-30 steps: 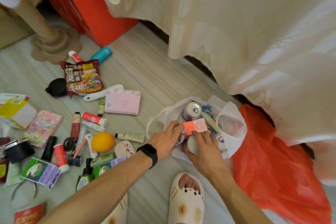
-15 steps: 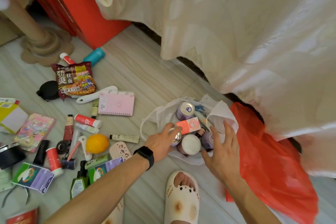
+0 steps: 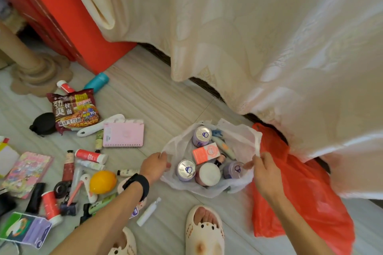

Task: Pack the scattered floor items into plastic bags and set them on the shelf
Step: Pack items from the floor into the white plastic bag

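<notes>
A white plastic bag (image 3: 242,138) lies open on the floor with several things inside: purple cans (image 3: 202,135), an orange-pink box (image 3: 205,153), a white-lidded jar (image 3: 208,174) and a few tubes. My left hand (image 3: 154,166) pinches the bag's left rim. My right hand (image 3: 264,168) pinches its right rim. An orange plastic bag (image 3: 300,196) lies flat to the right. More items are scattered on the floor at the left: a noodle packet (image 3: 74,109), a pink notebook (image 3: 123,135), a yellow lemon-shaped container (image 3: 103,182), and tubes.
A cream curtain (image 3: 248,37) hangs over the back and right. A red cabinet (image 3: 51,10) stands at the upper left beside a beige post base (image 3: 35,72). My slippered feet (image 3: 204,232) are just below the bag. A green-purple box (image 3: 24,230) lies at the lower left.
Both hands left the items inside the bag and took hold of its rim, left hand on the left side, right hand on the right. The orange-pink box now rests in the bag.
</notes>
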`<state>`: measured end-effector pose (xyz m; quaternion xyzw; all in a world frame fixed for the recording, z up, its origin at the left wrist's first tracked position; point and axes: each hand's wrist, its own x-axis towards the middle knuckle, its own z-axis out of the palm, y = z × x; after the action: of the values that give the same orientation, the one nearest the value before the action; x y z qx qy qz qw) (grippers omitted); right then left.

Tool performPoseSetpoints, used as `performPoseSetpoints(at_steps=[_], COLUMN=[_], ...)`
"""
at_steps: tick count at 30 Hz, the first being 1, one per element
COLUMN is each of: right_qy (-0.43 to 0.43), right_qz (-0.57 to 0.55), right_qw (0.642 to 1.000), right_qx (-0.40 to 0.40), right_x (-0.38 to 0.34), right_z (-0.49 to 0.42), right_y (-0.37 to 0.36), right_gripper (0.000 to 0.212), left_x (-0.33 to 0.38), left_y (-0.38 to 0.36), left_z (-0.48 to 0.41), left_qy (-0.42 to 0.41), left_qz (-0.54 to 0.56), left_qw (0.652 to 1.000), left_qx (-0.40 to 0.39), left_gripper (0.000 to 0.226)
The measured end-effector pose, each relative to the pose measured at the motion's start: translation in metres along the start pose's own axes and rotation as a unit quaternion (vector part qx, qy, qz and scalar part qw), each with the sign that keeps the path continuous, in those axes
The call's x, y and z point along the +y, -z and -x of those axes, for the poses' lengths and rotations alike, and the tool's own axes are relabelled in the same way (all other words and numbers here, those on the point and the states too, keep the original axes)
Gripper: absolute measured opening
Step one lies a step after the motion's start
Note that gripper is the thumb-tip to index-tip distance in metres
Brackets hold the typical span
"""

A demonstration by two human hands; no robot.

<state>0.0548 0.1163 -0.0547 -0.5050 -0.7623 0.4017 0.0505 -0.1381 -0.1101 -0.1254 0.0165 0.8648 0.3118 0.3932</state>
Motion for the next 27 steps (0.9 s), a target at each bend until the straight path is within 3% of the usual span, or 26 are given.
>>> performPoseSetpoints(at_steps=[3,9,11,14,15,16,18,20,22,23,25,26,27], right_qy=[-0.034,-0.028,-0.02,-0.026,-0.037,-0.048,-0.045,0.029,0.203,0.302,0.439,0.464,0.461], right_qz=[-0.19,-0.235,-0.273,-0.279,-0.218,-0.136,0.004,0.117,0.237,0.28,0.351,0.386,0.423], right_qw=[0.978,0.966,0.955,0.953,0.969,0.985,0.995,0.979,0.922,0.883,0.812,0.79,0.777], right_qx=[0.074,0.107,0.11,0.118,0.115,0.1,0.09,0.161,0.228,0.224,0.157,0.109,0.067], right_x=[-0.015,-0.044,-0.057,-0.064,-0.061,-0.056,-0.041,-0.033,-0.038,-0.041,-0.038,-0.032,-0.028], right_z=[0.009,0.024,0.027,0.027,0.029,0.031,0.037,0.047,0.057,0.059,0.053,0.045,0.036], right_y=[0.024,0.04,0.049,0.063,0.066,0.067,0.065,0.059,0.052,0.046,0.029,0.02,0.016], right_gripper=[0.021,0.017,0.02,0.016,0.008,0.019,0.052,0.072,0.068,0.061,0.049,0.05,0.055], left_x=[0.024,0.09,0.104,0.105,0.1,0.096,0.084,0.079,0.085,0.089,0.096,0.1,0.102], left_y=[0.023,0.072,0.079,0.083,0.082,0.081,0.073,0.061,0.053,0.047,0.034,0.029,0.025], left_z=[0.025,0.081,0.097,0.106,0.107,0.108,0.108,0.108,0.105,0.1,0.089,0.085,0.08], left_qy=[-0.001,-0.078,-0.086,-0.092,-0.095,-0.095,-0.093,-0.165,-0.336,-0.426,-0.519,-0.503,-0.449], left_qz=[0.193,0.222,0.2,0.124,0.068,-0.001,-0.164,-0.318,-0.43,-0.465,-0.573,-0.617,-0.659], left_qw=[0.981,0.969,0.971,0.986,0.992,0.995,0.982,0.926,0.817,0.751,0.618,0.598,0.601], left_qx=[0.007,-0.078,-0.099,-0.062,-0.04,-0.022,0.018,0.118,0.186,0.193,0.141,0.094,0.057], left_gripper=[0.03,0.029,0.028,0.025,0.024,0.029,0.063,0.086,0.078,0.069,0.05,0.046,0.046])
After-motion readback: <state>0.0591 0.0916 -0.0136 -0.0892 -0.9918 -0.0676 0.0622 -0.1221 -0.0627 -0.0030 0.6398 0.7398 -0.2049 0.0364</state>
